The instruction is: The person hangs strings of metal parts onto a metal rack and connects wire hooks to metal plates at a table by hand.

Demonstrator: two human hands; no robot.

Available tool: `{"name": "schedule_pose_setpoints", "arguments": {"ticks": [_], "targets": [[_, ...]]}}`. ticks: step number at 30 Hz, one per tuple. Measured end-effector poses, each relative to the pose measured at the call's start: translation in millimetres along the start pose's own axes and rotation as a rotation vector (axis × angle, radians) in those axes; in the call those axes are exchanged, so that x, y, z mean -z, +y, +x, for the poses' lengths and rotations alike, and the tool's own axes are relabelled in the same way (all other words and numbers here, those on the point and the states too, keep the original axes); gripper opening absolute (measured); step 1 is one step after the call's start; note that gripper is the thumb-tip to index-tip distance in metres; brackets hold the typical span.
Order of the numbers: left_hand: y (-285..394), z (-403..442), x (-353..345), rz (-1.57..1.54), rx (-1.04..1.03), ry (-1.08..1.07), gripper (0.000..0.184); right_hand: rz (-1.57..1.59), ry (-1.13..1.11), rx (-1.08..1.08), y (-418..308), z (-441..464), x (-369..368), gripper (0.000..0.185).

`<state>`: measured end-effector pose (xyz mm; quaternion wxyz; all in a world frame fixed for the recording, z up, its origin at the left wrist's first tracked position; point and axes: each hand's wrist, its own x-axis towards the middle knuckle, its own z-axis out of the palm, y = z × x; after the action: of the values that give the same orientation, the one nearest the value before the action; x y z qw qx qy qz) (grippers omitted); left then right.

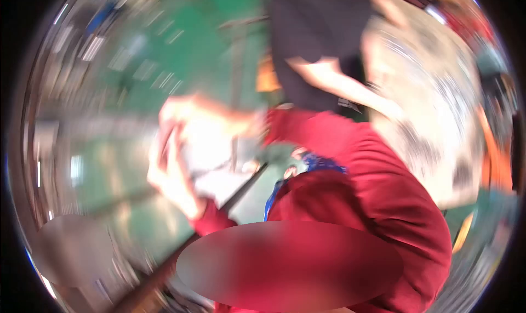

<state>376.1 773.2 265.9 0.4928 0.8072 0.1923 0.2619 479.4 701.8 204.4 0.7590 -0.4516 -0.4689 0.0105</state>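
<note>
Strong motion blur smears the whole view. My right hand (pixel 200 118), in a dark red sleeve, reaches across to the left. Just below it is my left hand (pixel 172 173), its fingers pointing up toward the right one. The two hands meet or nearly meet at their fingertips. Whether anything lies between them is too blurred to tell. A pale, overexposed surface (pixel 219 184) shows behind and between my wrists.
Another person in dark clothing (pixel 323 28) stands beyond my right arm, one arm stretched over a pale, cluttered tabletop (pixel 383 66). Green floor (pixel 186 33) lies at the upper left. A dark bar (pixel 244 189) runs diagonally below my hands. Something orange (pixel 496 154) is at far right.
</note>
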Motion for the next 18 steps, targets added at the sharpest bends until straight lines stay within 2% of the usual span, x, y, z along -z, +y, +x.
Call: {"name": "schedule_pose_setpoints", "arguments": {"ticks": [1, 2, 3, 5, 6, 8, 12, 18], "targets": [[-7, -6, 0, 0.037, 0.004, -0.066, 0.025, -0.186, 0.010, -0.237, -37, -10, 2, 0.022], [-16, -11, 0, 0.038, -0.037, -0.100, 0.027, -0.272, 0.088, -0.074, -6, -22, -8, 0.023], [-18, -17, 0, 0.015, -0.146, -0.245, 0.031, -0.273, 0.126, -0.115, -10, -36, -6, 0.024], [-43, -25, -1, 0.014, -0.222, -0.247, 0.025, -0.319, 0.258, -0.253, -22, -57, -10, 0.026], [-55, -29, -5, -0.104, -0.215, -0.331, 0.026, -0.356, 0.323, -0.261, -29, -65, -11, 0.027], [-50, -52, -16, -0.302, -0.169, -0.450, 0.025, -0.386, 0.429, -0.272, -70, -92, -8, 0.028], [-31, -71, -26, -0.426, -0.189, -0.577, 0.021, -0.566, 0.522, -0.273, -127, -120, -16, 0.030], [14, -106, -49, -0.492, -0.438, -0.877, 0.015, -0.691, 0.783, -0.266, -196, -162, -30, 0.039]]}}
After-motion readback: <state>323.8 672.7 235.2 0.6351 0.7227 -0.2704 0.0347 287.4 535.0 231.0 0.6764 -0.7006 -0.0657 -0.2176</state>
